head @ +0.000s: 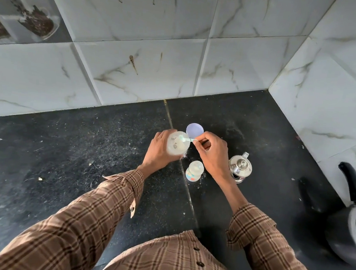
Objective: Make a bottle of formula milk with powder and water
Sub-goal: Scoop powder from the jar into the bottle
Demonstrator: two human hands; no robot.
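Black speckled counter: left hand (157, 152) grips round powder jar (178, 143); right hand (211, 152) pinches pale plastic scoop (186, 139) inside (bottle (194, 170) nearer right).

Brown plaid shirt (173, 263), dark buttons, long cuffed sleeves (106, 195).

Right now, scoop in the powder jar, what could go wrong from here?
1. The left hand holds the powder jar tilted off the counter; powder could spill, and grains already lie on the counter.
2. The right hand must carry the scoop to the narrow-mouthed baby bottle, so it may miss.
3. The right forearm passes close to the steel pot and could knock it.
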